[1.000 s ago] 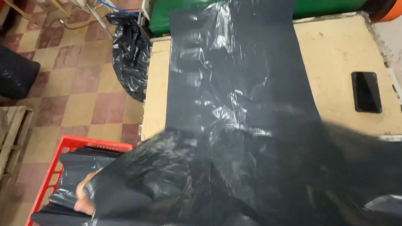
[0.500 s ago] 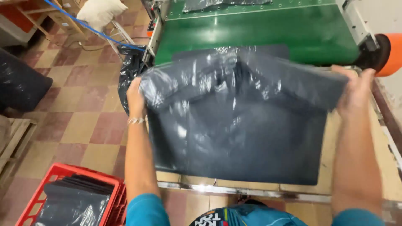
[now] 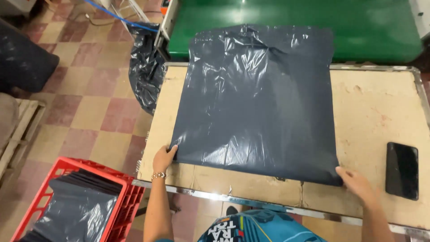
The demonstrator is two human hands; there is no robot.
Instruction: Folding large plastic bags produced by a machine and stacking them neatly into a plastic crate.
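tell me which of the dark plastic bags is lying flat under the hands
The big grey bag spread on the table. The others sit stacked in the red crate or bunched on the floor.

One cam only, head-worn: looks steeply down and fwd from above the bench [image 3: 376,107] near edge, close range. Bench fills most of frame, tiled floor [image 3: 89,103] at left, green machine [image 3: 291,27] along far side.
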